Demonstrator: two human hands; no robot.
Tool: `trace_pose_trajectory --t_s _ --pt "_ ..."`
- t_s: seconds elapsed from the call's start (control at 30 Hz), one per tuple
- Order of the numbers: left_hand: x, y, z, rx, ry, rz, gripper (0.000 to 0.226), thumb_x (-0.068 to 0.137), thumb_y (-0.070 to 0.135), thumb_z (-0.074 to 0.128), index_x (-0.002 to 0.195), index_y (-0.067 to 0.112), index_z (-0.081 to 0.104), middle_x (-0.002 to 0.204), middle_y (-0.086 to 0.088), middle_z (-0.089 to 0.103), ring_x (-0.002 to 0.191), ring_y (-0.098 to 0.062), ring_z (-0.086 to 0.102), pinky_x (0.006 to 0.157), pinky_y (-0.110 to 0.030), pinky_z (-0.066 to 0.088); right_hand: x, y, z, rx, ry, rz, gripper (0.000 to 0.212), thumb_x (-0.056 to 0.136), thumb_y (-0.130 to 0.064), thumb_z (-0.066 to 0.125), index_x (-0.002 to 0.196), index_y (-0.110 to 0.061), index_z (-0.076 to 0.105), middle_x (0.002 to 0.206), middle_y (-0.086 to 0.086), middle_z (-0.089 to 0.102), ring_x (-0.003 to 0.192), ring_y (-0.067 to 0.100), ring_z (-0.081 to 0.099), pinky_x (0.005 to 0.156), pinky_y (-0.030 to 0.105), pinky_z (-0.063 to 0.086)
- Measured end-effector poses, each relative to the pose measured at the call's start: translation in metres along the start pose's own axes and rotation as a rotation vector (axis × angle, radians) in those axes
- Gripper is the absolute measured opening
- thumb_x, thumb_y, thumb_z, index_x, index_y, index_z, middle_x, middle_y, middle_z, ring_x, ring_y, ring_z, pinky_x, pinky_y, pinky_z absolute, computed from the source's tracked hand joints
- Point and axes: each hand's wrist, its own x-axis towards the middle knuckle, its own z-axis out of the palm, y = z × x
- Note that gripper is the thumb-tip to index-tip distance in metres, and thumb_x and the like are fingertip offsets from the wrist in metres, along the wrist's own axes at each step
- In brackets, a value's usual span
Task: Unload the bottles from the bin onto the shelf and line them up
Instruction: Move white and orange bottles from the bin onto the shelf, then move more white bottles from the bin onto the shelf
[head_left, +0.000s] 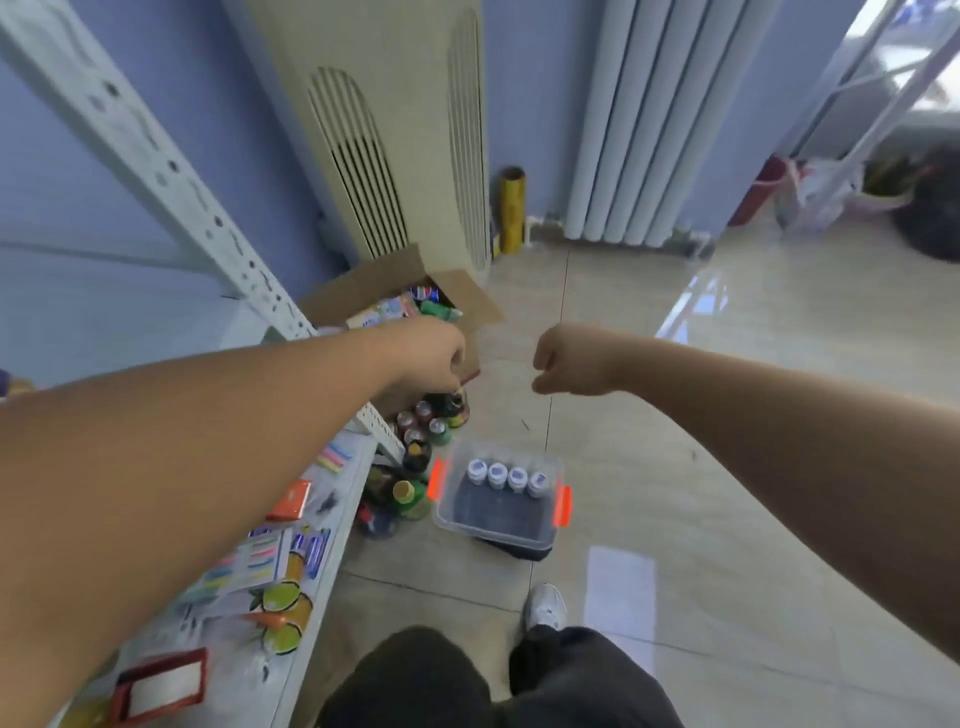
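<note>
A clear plastic bin (550, 470) with orange latches stands on the floor below my hands. Several white-capped bottles (506, 475) stand in a row along its far side. The white metal shelf (340, 525) runs along the left, its board covered with stationery. My left hand (431, 353) reaches forward over the shelf's end with fingers curled under; whether it holds anything is hidden. My right hand (569, 358) hovers beside it, well above the bin, curled into a fist with nothing seen in it.
Assorted drink bottles (421, 441) stand on the floor between shelf and bin. An open cardboard box (467, 296) of goods sits behind them, by a tall air conditioner (395, 135) and radiator (639, 130). My legs and a white shoe (545, 605) are at the bottom.
</note>
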Motion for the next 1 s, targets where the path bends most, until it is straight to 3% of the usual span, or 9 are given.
trace_pose_trajectory --t_s 0.13,0.27,0.43,0.5,0.6,0.7,0.8,0.87,1.0 --pt "0.055 -0.004 0.054 -0.083 -0.142 -0.031 0.016 0.086 0.023 0.061 0.090 0.008 0.066 0.088 -0.015 0.067 0.082 -0.033 0.063 0.067 -0.036 0.050 0.041 0.030 0.055 0.079 -0.084 0.071 0.039 0.086 -0.032 0.066 0.108 0.000 0.070 0.109 0.016 0.070 0.100 0.033 0.064 0.088 0.038 0.054" --pt "0.120 -0.013 0.124 -0.220 -0.186 -0.114 0.028 0.082 0.033 0.064 0.100 0.013 0.072 0.100 -0.007 0.072 0.096 -0.029 0.066 0.083 -0.035 0.056 0.088 0.054 0.128 0.157 -0.198 0.119 0.039 0.085 -0.031 0.063 0.116 -0.007 0.065 0.114 0.012 0.068 0.104 0.033 0.062 0.089 0.038 0.053" --pt "0.197 -0.019 0.234 -0.275 -0.273 -0.116 0.031 0.083 0.033 0.062 0.107 0.016 0.069 0.108 -0.006 0.069 0.096 -0.029 0.064 0.082 -0.036 0.056 0.156 0.071 0.229 0.207 -0.281 0.151 0.014 0.086 -0.025 0.059 0.090 -0.015 0.050 0.093 0.006 0.057 0.086 0.028 0.054 0.068 0.030 0.039" --pt "0.224 -0.022 0.276 -0.285 -0.288 -0.102 0.023 0.083 0.027 0.062 0.102 0.014 0.066 0.106 -0.007 0.067 0.095 -0.029 0.063 0.074 -0.035 0.053 0.187 0.073 0.268 0.207 -0.340 0.164 0.016 0.087 -0.025 0.060 0.099 -0.015 0.054 0.105 0.008 0.059 0.097 0.028 0.058 0.072 0.031 0.042" --pt "0.259 -0.025 0.333 -0.304 -0.288 -0.071 0.018 0.084 0.021 0.063 0.094 0.014 0.051 0.108 -0.011 0.062 0.098 -0.031 0.060 0.068 -0.033 0.041 0.231 0.074 0.323 0.185 -0.416 0.205 0.042 0.087 -0.029 0.062 0.124 -0.013 0.051 0.121 0.010 0.052 0.110 0.031 0.055 0.089 0.039 0.051" --pt "0.287 -0.028 0.378 -0.322 -0.268 -0.081 0.030 0.084 0.015 0.066 0.111 0.010 0.053 0.121 -0.015 0.059 0.105 -0.033 0.060 0.071 -0.032 0.040 0.265 0.075 0.364 0.148 -0.358 0.214 0.049 0.087 -0.029 0.061 0.131 -0.014 0.045 0.126 0.010 0.051 0.117 0.032 0.050 0.093 0.042 0.045" --pt "0.302 -0.031 0.414 -0.329 -0.253 -0.110 0.055 0.084 0.011 0.069 0.135 0.003 0.047 0.138 -0.016 0.050 0.122 -0.033 0.055 0.089 -0.035 0.045 0.289 0.080 0.394 0.097 -0.222 0.181 0.052 0.084 -0.029 0.066 0.131 -0.011 0.048 0.132 0.010 0.054 0.121 0.031 0.051 0.095 0.038 0.039" --pt "0.307 -0.032 0.431 -0.362 -0.244 -0.131 0.061 0.083 0.006 0.068 0.139 0.003 0.044 0.144 -0.015 0.046 0.127 -0.033 0.053 0.098 -0.037 0.044 0.300 0.083 0.413 0.071 -0.172 0.187 0.053 0.083 -0.024 0.067 0.130 -0.011 0.049 0.132 0.011 0.055 0.120 0.030 0.052 0.099 0.037 0.038" --pt "0.310 -0.030 0.450 -0.411 -0.202 -0.202 0.056 0.083 -0.004 0.063 0.136 0.005 0.045 0.142 -0.015 0.048 0.121 -0.036 0.057 0.096 -0.042 0.049 0.309 0.084 0.443 -0.015 -0.030 0.179 0.052 0.080 -0.013 0.067 0.130 -0.009 0.051 0.124 0.012 0.059 0.112 0.030 0.056 0.099 0.035 0.039"
